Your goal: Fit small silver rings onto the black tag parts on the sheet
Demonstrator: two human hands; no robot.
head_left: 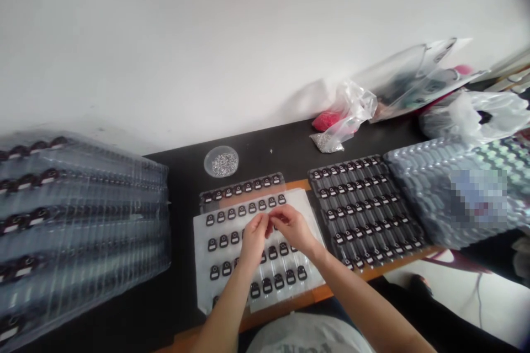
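A white sheet (202, 259) bears rows of small black parts with light labels. Over its upper middle, my left hand (255, 234) and my right hand (293, 227) meet at the fingertips. Both hands are closed in a pinch around something small and dark that I cannot make out. Behind the sheet lies a clear tray (243, 181) with one row of similar black parts. Some of the parts on the sheet are hidden under my hands and forearms.
Tall stacked clear trays (103, 226) stand at left. A dish of small metal pieces (224, 162) sits behind. At right are a filled tray (364, 209), more stacked trays (434, 193), a bag with red contents (331, 120) and another plastic bag (476, 113).
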